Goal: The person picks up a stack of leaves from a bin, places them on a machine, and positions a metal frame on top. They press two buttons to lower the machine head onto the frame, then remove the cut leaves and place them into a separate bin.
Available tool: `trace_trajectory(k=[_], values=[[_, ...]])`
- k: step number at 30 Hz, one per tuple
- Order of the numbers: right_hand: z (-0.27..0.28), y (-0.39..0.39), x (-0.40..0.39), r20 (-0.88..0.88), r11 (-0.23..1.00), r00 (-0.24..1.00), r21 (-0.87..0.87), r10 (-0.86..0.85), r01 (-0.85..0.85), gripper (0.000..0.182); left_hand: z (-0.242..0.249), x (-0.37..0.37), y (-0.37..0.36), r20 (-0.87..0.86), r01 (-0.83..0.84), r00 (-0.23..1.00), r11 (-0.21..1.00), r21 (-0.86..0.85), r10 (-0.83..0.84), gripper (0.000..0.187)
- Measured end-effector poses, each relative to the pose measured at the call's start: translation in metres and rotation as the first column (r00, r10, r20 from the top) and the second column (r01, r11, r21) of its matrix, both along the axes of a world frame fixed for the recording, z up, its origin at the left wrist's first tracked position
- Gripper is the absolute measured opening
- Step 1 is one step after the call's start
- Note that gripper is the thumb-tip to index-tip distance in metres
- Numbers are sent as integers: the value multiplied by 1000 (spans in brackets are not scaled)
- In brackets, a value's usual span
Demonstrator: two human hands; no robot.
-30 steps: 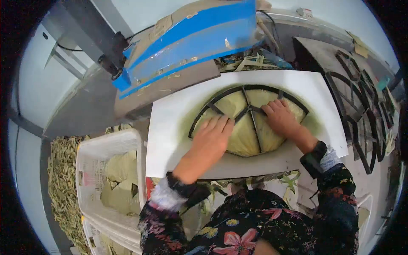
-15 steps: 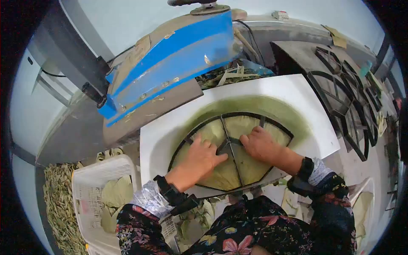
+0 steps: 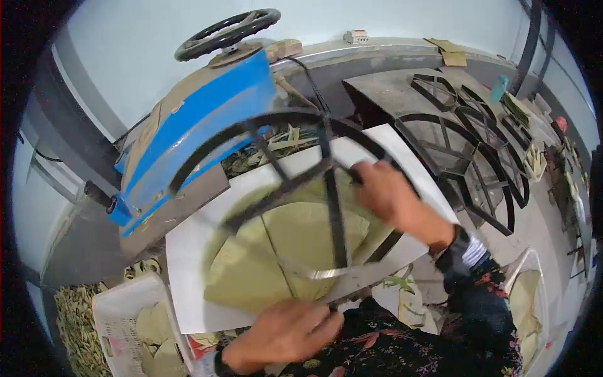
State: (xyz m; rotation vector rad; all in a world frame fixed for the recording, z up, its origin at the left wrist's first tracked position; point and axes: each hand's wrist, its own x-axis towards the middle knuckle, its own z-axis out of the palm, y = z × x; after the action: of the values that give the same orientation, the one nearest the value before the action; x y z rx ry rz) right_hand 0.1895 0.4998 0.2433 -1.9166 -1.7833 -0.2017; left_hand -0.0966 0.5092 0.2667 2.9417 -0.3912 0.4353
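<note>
A dark metal frame (image 3: pixel 335 217), fan-shaped with inner bars, is tilted up above the white board (image 3: pixel 182 276). My right hand (image 3: pixel 384 193) has its fingers wrapped round a bar on the frame's right side. Beneath the frame, green fan-shaped leaf pieces (image 3: pixel 251 264) lie on the board, with a thin dark line between them. My left hand (image 3: pixel 292 333) is at the board's near edge, below the leaf pieces. It is blurred by motion, and whether its fingers hold anything is unclear.
A blue machine (image 3: pixel 195 125) with a black handwheel (image 3: pixel 229 32) stands at the back left. More metal frames (image 3: pixel 477 151) lie on a surface at the right. White baskets with leaf pieces stand at the lower left (image 3: pixel 107 295) and lower right (image 3: pixel 512 267).
The frame has been lifted and tilted off the leaf pieces, with my right hand on it. My left hand has let go of it and moved down toward the board's near edge. The view has shifted.
</note>
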Motion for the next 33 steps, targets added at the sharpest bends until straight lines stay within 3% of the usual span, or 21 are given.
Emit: trace_trajectory(k=[1,2,3,5,7,8,10,12,17,20,23,24,26,28,30,32,33], values=[[-3,-1,35,-55,986,991,126,119,-112,15,-26,15,-5,3,-225,974,973,-41,226,44],[1,1,61,69,989,997,148,19,-29,15,-48,26,-7,1,-441,897,894,-81,442,46],[-4,8,97,206,973,978,228,-26,-22,17,-63,32,-7,10,-450,892,890,-76,452,46],[0,16,159,201,982,965,113,-170,150,20,-86,37,-6,-205,-628,763,778,-14,613,51],[-6,28,225,277,976,945,178,-174,127,21,-101,39,-10,-229,-655,731,755,29,643,54],[0,35,246,226,962,936,21,-270,272,21,-105,41,-11,-260,-673,700,737,72,665,58],[-14,59,306,212,928,910,-27,-357,370,24,-102,46,-15,-284,-701,665,708,83,691,58],[-19,78,340,186,922,910,-48,-370,384,24,-94,53,-15,-319,-727,625,680,96,713,58],[-45,138,400,132,872,887,-167,-442,459,25,-95,72,-22,-213,-767,581,616,180,786,45],[-54,166,415,153,855,901,-286,-406,434,25,-109,82,-30,-96,-781,537,537,320,838,38],[-70,190,433,232,846,900,-316,-370,429,24,-115,91,-36,-48,-809,490,474,348,871,34],[-73,200,440,212,790,885,-400,-414,465,25,-115,93,-36,-60,-820,465,455,348,883,34],[-127,234,509,336,802,888,-407,-314,438,25,-116,93,-36,-21,-842,457,439,313,889,35],[-103,166,457,273,705,876,-520,-398,482,34,-124,92,-36,-42,-874,403,399,278,914,36],[-53,90,388,235,596,841,-613,-488,518,60,-114,87,-37,-57,-904,340,343,257,939,37],[-73,118,429,292,608,837,-582,-463,540,57,-101,81,-33,-7,-920,371,369,134,929,40],[-81,142,451,310,637,843,-554,-440,536,56,-90,78,-34,-20,-933,331,330,142,944,40]])
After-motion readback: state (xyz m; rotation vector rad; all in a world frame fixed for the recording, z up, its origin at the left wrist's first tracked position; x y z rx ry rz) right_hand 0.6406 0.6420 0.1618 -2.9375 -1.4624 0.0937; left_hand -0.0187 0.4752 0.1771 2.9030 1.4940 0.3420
